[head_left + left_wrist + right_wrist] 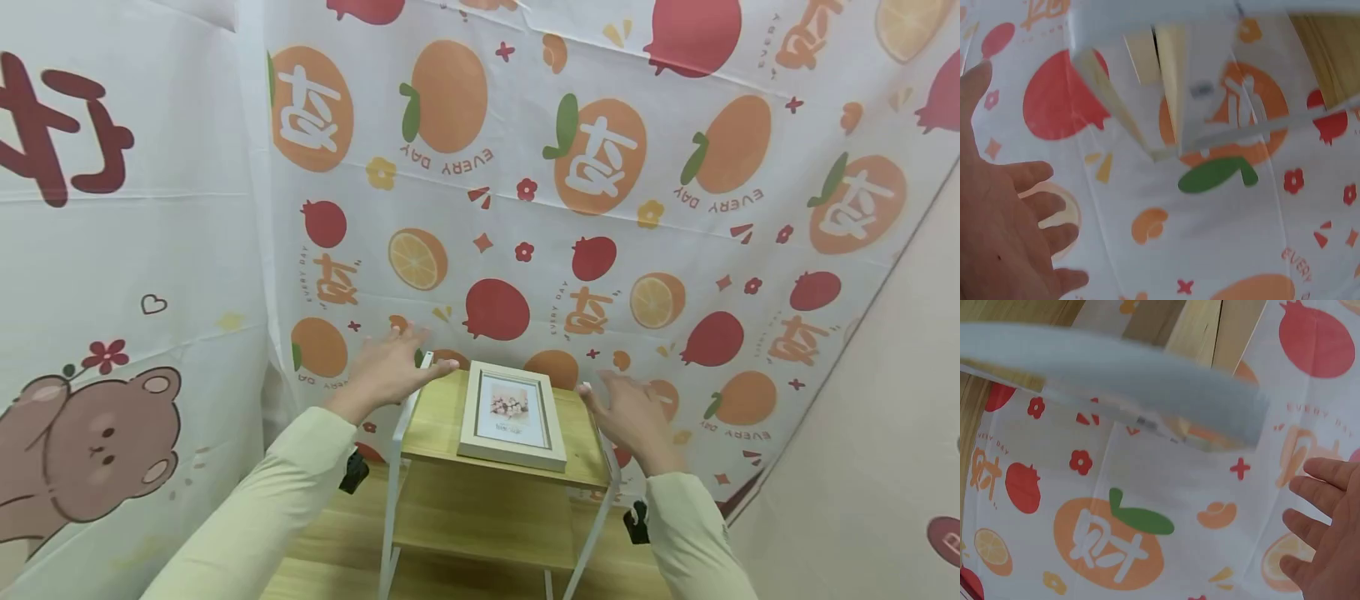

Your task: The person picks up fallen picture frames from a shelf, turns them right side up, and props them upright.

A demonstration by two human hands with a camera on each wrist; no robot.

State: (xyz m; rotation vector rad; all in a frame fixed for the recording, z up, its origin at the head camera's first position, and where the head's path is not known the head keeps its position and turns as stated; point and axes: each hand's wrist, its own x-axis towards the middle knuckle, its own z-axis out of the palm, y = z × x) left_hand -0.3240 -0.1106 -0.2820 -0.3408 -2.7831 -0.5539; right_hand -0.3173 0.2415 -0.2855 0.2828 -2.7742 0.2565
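Note:
A cream picture frame point(468, 417) with a flower picture behind its front lies on the yellow wooden top of a small white-legged side table point(431, 425). My left hand point(390, 367) is held at the table's left edge, fingers spread and straight, holding nothing. On the opposite side, my right hand point(630, 417) hovers by the right edge with its fingers extended, also holding nothing. The left wrist view shows the left palm and fingers point(1050, 237) apart from the white table leg. In the right wrist view the right fingers point(1319, 494) are likewise clear of the blurred white bar.
A fruit-print cloth point(510, 208) hangs close behind the table. Another cloth with a bear point(105, 442) covers the left wall, and a pale panel point(862, 433) stands at the right. Below the tabletop is a lower wooden shelf point(480, 517).

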